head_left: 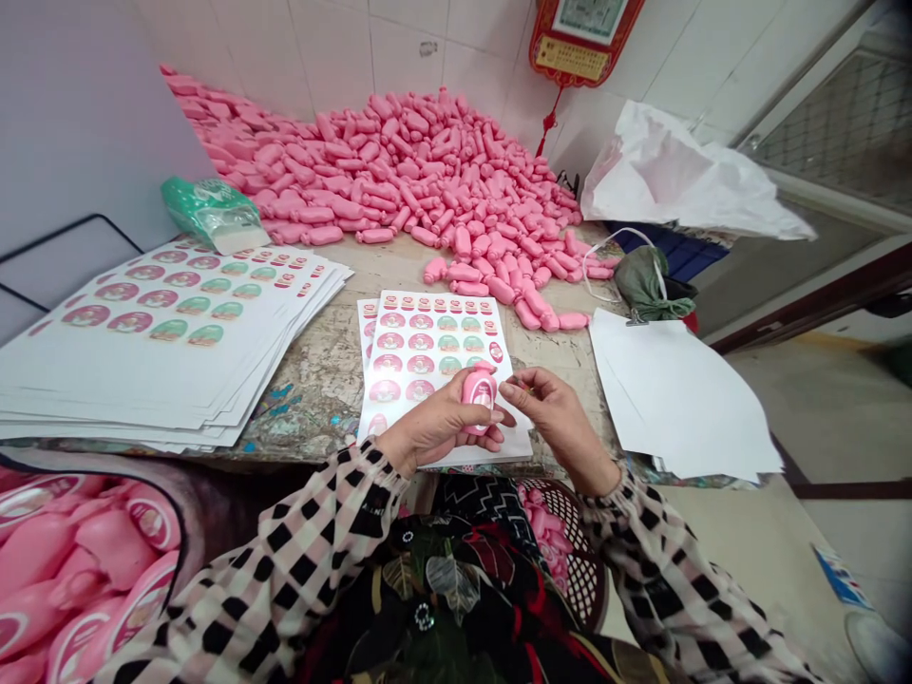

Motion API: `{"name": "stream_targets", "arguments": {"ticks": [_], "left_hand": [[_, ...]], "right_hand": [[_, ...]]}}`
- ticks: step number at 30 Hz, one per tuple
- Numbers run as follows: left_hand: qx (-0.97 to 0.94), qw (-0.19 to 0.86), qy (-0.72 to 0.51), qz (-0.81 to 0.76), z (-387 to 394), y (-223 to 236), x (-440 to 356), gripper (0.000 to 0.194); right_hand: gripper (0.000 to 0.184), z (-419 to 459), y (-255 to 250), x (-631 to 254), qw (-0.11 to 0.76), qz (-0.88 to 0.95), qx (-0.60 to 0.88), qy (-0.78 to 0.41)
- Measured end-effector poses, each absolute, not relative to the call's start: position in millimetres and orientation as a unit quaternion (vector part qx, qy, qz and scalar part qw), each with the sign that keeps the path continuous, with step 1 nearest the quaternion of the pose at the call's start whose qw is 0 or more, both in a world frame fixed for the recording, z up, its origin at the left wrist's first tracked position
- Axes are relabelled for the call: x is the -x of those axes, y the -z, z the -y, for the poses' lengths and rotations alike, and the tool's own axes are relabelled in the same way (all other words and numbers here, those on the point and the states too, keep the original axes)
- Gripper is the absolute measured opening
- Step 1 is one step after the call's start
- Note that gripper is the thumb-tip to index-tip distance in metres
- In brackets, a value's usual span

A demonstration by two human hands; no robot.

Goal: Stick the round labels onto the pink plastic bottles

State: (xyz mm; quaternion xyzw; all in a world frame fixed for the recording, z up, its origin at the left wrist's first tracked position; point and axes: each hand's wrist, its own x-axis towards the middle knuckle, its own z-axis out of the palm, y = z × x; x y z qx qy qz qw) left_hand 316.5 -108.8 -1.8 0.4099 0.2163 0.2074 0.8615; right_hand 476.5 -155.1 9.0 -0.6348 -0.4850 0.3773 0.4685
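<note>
Fingers of the left hand are clamped around a pink bottle, which I see held upright with its oval label facing up toward my view. Just beside it, the right hand has thumb and forefinger close together; I cannot tell from here whether anything is pinched between them. Under both hands I have a stack of sticker sheets, printed in pink and green, lying on the worn surface. Beyond it, a large heap of pink bottles spreads back to the tiled wall. Over to the left I make out a bigger pile of sheets with a green plastic packet on its far edge. On the right lie blank white sheets, held by a clip, near a dark green cloth bag. Below the near edge, I see a bin of labelled pink bottles at lower left and a brown lattice basket holding more pink pieces.
</note>
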Motion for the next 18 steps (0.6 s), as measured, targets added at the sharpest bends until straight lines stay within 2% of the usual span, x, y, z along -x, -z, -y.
{"name": "stream_targets", "arguments": {"ticks": [3,6,10,13,15,18], "left_hand": [[-0.424,0.862,-0.184,-0.209,115.7,-2.0,-324.0,0.063],[-0.448,0.857,-0.149,-0.206,123.2,-2.2,-331.1,0.075],[-0.487,0.852,-0.084,-0.173,131.5,4.5,-336.6,0.092],[-0.555,0.815,-0.026,-0.166,132.3,11.3,-335.6,0.095],[-0.603,0.773,-0.025,-0.198,128.0,14.9,-332.7,0.083],[-0.647,0.703,-0.104,-0.275,117.0,18.7,-327.1,0.059]], "right_hand": [[0.030,159.2,-3.9,-466.8,0.496,0.379,0.580,-0.523],[0.032,168.6,-1.0,-462.0,0.517,0.298,0.551,-0.583],[0.028,187.2,-0.7,-474.8,0.529,0.247,0.530,-0.615],[0.028,206.3,-1.0,-502.1,0.521,0.258,0.584,-0.566],[0.030,222.3,-1.1,-525.3,0.447,0.329,0.655,-0.512],[0.028,247.4,-2.3,-555.6,0.232,0.471,0.759,-0.386]]}}
